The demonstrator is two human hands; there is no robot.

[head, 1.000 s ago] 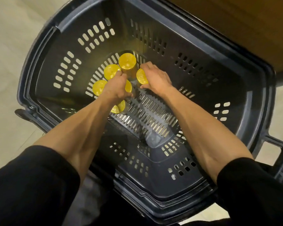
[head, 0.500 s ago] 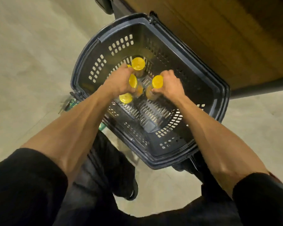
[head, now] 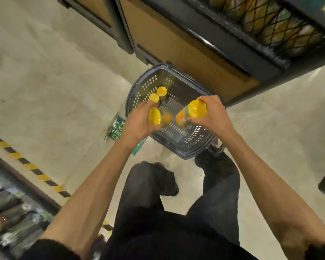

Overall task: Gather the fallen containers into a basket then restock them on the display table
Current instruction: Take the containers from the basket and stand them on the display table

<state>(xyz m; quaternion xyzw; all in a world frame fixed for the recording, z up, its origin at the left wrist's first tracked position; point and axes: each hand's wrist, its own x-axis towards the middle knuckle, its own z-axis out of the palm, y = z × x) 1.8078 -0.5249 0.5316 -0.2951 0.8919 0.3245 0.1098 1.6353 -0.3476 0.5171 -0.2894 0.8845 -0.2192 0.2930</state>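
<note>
A dark plastic basket [head: 190, 149] stands on the floor below me, against the display table [head: 186, 45]. My left hand [head: 139, 121] grips a yellow-lidded container [head: 155, 116] above the basket. My right hand [head: 214, 115] grips another yellow-lidded container [head: 192, 112], lifted higher and tilted. Two more containers with yellow lids [head: 161, 91] stand upright in the far left corner of the basket, one of them [head: 154, 97] just past my left fingertips.
The table's wood-panelled side with dark frame rises behind the basket; a black mesh rack [head: 266, 21] of goods sits on top at upper right. A green floor sign [head: 116, 131] lies left of the basket. A yellow-black striped strip [head: 32, 168] runs along shelving at left. My legs stand below.
Both hands have lifted out of the basket, each with a container. My view has risen far above the basket, which now looks small, and the table's top rack has come into sight.
</note>
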